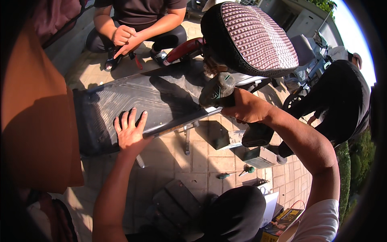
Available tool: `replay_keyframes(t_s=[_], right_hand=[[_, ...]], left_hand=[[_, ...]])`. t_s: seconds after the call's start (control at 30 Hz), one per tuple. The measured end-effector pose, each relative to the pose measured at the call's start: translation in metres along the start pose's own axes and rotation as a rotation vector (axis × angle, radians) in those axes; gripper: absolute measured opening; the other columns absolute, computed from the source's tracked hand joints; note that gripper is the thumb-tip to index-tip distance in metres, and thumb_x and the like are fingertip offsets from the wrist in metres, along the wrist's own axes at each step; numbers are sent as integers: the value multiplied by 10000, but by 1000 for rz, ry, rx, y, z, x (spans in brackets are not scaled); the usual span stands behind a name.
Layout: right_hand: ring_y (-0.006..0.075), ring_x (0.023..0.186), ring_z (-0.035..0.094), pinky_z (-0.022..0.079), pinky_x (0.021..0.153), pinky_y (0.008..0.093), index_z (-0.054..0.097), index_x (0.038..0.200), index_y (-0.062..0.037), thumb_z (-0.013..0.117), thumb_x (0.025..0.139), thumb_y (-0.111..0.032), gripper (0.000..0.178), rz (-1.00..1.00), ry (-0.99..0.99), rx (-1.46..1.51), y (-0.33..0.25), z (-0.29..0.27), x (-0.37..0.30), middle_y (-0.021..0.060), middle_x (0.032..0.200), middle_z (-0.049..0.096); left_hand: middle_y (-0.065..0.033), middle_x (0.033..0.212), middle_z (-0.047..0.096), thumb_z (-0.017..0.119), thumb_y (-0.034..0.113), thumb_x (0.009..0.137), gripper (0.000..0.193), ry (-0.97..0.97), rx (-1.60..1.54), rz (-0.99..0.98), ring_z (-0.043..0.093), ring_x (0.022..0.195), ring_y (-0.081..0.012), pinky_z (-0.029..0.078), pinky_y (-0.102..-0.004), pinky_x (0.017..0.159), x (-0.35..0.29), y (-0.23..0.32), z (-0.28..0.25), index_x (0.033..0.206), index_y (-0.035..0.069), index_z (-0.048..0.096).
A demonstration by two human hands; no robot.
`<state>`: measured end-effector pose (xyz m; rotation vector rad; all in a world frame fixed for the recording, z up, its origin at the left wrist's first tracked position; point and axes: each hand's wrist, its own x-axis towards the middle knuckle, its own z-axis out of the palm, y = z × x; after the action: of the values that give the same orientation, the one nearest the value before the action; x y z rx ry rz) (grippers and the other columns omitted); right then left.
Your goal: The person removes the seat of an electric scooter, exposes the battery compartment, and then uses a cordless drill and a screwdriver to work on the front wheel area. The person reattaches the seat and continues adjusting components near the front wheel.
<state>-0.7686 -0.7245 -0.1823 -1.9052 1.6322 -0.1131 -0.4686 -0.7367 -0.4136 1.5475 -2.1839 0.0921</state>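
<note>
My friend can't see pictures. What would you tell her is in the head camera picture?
A person's left hand presses flat on a scooter's dark ribbed footboard while the right hand holds a power drill at the footboard's edge, below the scooter's patterned seat. Another person crouches beyond, and screwdrivers lie on the paving.

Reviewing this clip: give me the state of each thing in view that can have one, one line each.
left hand: open, flat on the floorboard
right hand: shut on the cordless drill
cordless drill: held, nose at the floorboard's edge
scooter floorboard: bare, ribbed, partly shaded
scooter seat: tilted up
screwdriver: lying on the paving
</note>
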Motion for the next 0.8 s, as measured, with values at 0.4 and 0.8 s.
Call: replay_keyframes(t_s=[0.4, 0.8], right_hand=[[162, 559, 590, 455, 506, 317, 574, 953, 84, 636, 783, -91, 252, -65, 41, -6, 22, 3, 14, 110, 663, 607], [162, 579, 602, 464, 509, 315, 576, 960, 80, 641, 787, -97, 256, -93, 58, -12, 27, 3, 17, 115, 678, 611]], left_hand=[[-132, 1452, 356, 867, 377, 566, 918, 4, -3, 8, 299, 1341, -353, 161, -577, 1115, -1, -2, -2, 1385, 214, 486], [-131, 1451, 359, 868, 368, 562, 916, 20, -13, 16, 306, 1339, -350, 178, -577, 1109, 1, 2, 0, 1382, 216, 490]])
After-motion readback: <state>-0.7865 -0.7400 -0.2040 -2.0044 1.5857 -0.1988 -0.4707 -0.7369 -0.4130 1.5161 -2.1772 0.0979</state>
